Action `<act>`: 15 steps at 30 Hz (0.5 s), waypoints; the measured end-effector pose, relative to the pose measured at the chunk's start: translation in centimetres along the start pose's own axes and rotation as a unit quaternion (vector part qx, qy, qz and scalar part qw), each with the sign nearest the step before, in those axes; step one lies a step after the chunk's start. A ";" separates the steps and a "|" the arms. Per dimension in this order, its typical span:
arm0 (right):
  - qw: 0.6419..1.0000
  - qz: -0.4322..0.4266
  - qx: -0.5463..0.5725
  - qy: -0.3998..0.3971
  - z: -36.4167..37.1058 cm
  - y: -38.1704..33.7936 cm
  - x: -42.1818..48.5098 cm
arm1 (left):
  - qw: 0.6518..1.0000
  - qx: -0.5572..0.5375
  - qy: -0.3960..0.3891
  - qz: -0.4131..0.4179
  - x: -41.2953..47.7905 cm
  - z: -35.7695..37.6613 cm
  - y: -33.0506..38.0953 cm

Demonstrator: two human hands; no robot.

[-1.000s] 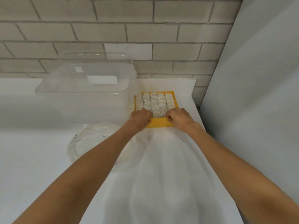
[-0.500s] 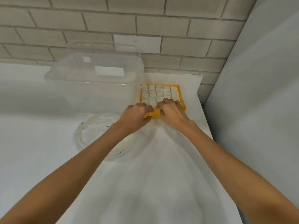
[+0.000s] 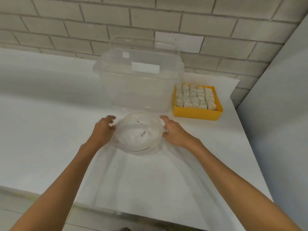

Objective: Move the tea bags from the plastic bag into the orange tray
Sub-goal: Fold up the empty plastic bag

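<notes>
The orange tray (image 3: pixel 196 113) sits at the back right of the white table, filled with rows of pale tea bags (image 3: pixel 195 97). A crumpled clear plastic bag (image 3: pixel 139 135) with black marks lies in front of the clear bin. My left hand (image 3: pixel 103 130) is at the bag's left side with fingers spread, touching its edge. My right hand (image 3: pixel 175 130) is at the bag's right side, fingers apart, thumb against the plastic. Whether any tea bags are inside the bag I cannot tell.
A large clear plastic bin (image 3: pixel 138 80) with a lid stands behind the bag, left of the tray. A brick wall runs along the back. A grey panel (image 3: pixel 275 114) rises at the right. The table's front edge (image 3: pixel 150 215) is near me.
Both hands left the orange tray and moved back and left to either side of the plastic bag. The camera view shifted left, so the tray now appears further right.
</notes>
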State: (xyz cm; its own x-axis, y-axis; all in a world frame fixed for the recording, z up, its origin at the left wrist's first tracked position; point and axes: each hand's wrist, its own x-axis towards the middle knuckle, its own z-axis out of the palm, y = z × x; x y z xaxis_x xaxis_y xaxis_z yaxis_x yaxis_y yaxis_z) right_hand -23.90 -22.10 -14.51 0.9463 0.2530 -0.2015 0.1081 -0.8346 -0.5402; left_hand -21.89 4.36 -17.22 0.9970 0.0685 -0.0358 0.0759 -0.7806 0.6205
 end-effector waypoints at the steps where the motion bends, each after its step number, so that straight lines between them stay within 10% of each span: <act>1: 0.999 0.011 0.030 -0.003 0.5 -0.7 0.0 | 0.998 -0.035 -0.045 -0.008 -0.3 0.0 -0.4; 10: 0.962 0.054 0.262 0.058 5.2 -11.0 0.9 | 0.894 -0.246 -0.362 0.100 -3.8 -3.5 1.2; 15: 0.911 0.081 0.400 0.064 6.8 -13.2 0.9 | 0.906 -0.284 -0.282 0.141 -2.4 -5.3 -2.7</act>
State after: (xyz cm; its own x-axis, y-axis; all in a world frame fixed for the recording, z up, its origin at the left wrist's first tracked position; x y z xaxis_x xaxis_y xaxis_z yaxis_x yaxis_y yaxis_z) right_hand -26.53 -7.55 -13.16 0.9633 0.0574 -0.2624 -0.2441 -0.2201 -0.9444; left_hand -24.61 9.58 -14.68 0.8368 -0.5367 -0.1081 -0.0432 -0.2615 0.9642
